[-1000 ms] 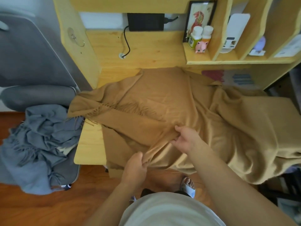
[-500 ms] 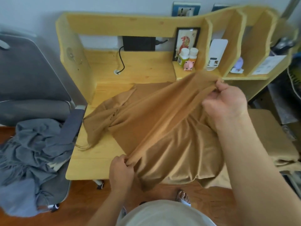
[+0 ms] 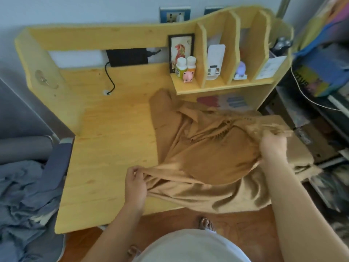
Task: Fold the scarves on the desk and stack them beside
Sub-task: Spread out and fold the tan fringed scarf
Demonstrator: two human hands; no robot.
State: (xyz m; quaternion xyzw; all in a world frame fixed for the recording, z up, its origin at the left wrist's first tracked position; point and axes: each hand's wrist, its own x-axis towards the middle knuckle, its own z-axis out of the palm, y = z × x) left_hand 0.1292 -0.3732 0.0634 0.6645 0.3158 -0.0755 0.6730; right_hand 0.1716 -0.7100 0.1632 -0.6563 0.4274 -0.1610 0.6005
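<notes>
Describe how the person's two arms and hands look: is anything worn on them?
Both forearms are bare to the bottom edge of the picture, with no sleeve showing. The left hand and right hand wear no gloves. I can see no watch, bracelet or ring.

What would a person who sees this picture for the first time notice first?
The eye goes first to the big tan scarf, which lies bunched over the right half of the yellow wooden desk and hangs over its front edge. Both hands grip it: the left hand near the front edge, the right hand at the fringed part on the right. A crumpled grey-blue scarf lies on a chair at the far left.
</notes>
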